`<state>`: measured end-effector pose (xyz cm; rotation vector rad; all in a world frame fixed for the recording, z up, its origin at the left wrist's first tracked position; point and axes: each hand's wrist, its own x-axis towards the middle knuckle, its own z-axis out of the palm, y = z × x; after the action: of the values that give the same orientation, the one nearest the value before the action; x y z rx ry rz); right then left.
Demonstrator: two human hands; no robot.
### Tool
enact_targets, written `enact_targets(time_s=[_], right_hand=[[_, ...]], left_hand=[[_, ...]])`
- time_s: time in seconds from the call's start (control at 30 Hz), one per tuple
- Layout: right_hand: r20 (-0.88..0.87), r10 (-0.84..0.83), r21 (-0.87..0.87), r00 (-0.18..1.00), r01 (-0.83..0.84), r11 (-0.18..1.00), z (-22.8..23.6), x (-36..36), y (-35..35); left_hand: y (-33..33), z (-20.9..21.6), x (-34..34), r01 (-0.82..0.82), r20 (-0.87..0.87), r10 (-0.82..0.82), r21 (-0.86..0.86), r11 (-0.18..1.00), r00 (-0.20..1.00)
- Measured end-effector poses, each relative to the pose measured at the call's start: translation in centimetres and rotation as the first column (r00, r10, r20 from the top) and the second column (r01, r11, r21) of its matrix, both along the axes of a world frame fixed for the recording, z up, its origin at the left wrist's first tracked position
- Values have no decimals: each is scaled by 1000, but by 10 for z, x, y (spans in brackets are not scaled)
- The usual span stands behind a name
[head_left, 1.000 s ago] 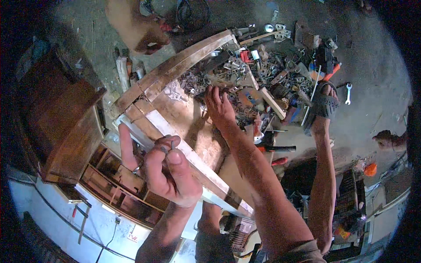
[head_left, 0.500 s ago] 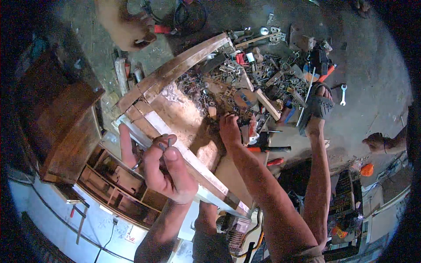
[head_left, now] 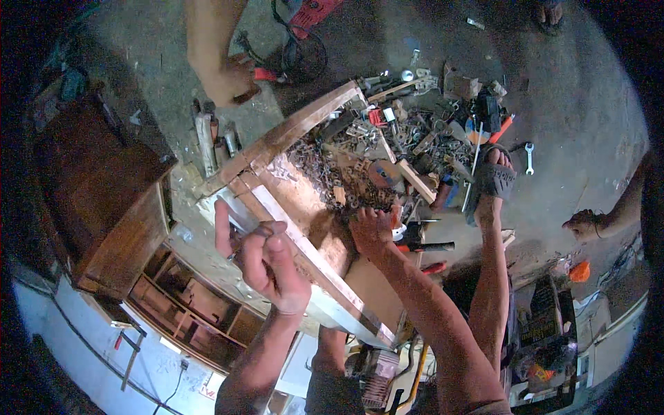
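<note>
A small grey piece (head_left: pixel 261 232), too small for its direction or long axis to be made out, is pinched between thumb and curled fingers of the left hand (head_left: pixel 272 270), beside the rough wooden frame (head_left: pixel 283 137). Jagged, dull metal hardware (head_left: pixel 436 135) is heaped ahead of the right hand (head_left: pixel 373 236), whose fingers are bent down at its near edge; whether anything is gripped there cannot be told.

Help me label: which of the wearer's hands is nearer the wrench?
Right. In the picture, the right hand lies lower left of the wrench; the left hand, farther left.
</note>
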<state>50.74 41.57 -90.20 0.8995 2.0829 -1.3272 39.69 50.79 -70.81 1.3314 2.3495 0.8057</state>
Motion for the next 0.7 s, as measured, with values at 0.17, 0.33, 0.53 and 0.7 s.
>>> enact_targets(time_s=[0.17, 0.33, 0.53, 0.7], right_hand=[[-248, -201, 422, 948, 292, 858, -28, -53, 49], [-420, -201, 491, 885, 408, 770, -55, -126, 89], [-289, -145, 622, 946, 301, 723, -81, -137, 60], [-183, -71, 666, 981, 177, 725, -74, -95, 8]], left_hand=[[26, 13, -44, 87, -300, -97, -46, 995, 949], [31, -37, -92, -295, 71, 301, -90, 951, 951], [34, -37, -103, -369, 137, 358, 60, 928, 923], [26, -36, -117, -420, 149, 421, -38, 907, 895]])
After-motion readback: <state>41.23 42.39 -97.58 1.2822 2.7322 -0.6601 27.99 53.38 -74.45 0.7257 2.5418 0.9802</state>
